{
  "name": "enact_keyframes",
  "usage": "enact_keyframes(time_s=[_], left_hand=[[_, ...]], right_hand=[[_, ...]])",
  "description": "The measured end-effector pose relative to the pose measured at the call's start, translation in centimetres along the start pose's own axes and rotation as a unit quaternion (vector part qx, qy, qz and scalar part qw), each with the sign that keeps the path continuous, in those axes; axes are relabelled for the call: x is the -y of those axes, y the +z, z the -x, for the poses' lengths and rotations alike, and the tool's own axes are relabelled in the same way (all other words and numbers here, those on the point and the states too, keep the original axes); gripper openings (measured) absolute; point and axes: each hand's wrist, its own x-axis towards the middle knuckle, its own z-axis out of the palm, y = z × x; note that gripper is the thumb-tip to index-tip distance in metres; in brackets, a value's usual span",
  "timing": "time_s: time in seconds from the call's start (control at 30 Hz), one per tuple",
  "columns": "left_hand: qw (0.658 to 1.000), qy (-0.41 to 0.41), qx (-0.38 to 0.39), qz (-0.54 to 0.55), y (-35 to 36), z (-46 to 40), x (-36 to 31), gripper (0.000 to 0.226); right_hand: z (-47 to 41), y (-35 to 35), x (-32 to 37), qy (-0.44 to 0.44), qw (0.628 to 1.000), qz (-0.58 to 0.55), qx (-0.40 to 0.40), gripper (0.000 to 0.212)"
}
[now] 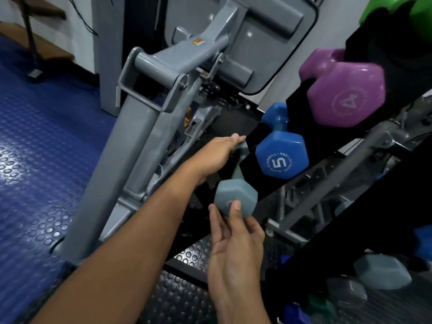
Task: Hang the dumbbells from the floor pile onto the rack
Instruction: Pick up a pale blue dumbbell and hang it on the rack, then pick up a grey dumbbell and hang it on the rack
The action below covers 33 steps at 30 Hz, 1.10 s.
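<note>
the grey-blue dumbbell (235, 201) sits at the lowest visible slot of the black rack (297, 136), its near hexagonal head facing the camera and its far head tucked behind the rack's left edge. the left hand (217, 155) reaches over that far end with its fingers curled around the head there, though how firmly it grips is partly hidden by the rack. the right hand (233, 249) comes up from below, palm turned up, its fingers nearly straight, with the thumb and one fingertip touching the face of the near head. just above on the rack hangs a blue dumbbell (281, 155) marked 5, and above that a purple dumbbell (343, 90) marked 4, each resting across the rack's edge. a green dumbbell (397, 10) shows at the rack's top. by the rack's foot, at the lower right, more dumbbells (381, 274) lie piled on the studded floor (35, 160). a grey exercise machine (145, 113) stands just left of the rack.
</note>
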Motion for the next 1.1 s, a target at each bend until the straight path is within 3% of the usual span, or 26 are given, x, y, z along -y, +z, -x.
enact_keyframes(time_s=[0.03,0.1,0.2,0.4,0.53,0.63,0.77,0.87,1.1], left_hand=[[1.000,0.002,0.001,-0.005,-0.3,0.1,0.2,0.047],[1.000,-0.002,0.002,-0.013,-0.4,0.8,0.2,0.049],[0.998,0.001,-0.012,-0.056,-0.4,3.0,0.5,0.050],[0.987,0.017,-0.087,-0.133,-0.3,9.6,0.0,0.048],[0.978,0.043,-0.113,-0.173,0.0,14.2,-1.3,0.050],[0.973,0.052,-0.121,-0.192,0.4,18.1,-1.5,0.059],[0.956,0.043,-0.126,-0.261,1.8,23.5,-1.1,0.050],[0.947,0.031,-0.103,-0.302,2.9,27.3,0.0,0.050],[0.908,-0.001,0.008,-0.420,5.3,31.9,4.1,0.059]], right_hand=[[0.0,0.1,4.3,-0.030,0.994,0.110,-0.002,0.046],[2.6,-2.1,4.2,-0.018,0.994,0.100,0.048,0.046],[3.8,-3.4,4.4,-0.055,0.981,0.181,0.035,0.047],[5.7,-5.1,4.8,-0.071,0.981,0.172,0.059,0.046],[7.3,-5.3,5.9,-0.100,0.961,0.240,0.098,0.038],[8.1,-5.9,6.6,-0.138,0.934,0.317,0.092,0.045],[9.6,-7.7,7.5,-0.168,0.909,0.368,0.100,0.047],[10.7,-9.9,7.7,-0.166,0.902,0.388,0.094,0.047],[12.2,-16.2,6.3,-0.181,0.841,0.505,0.069,0.050]])
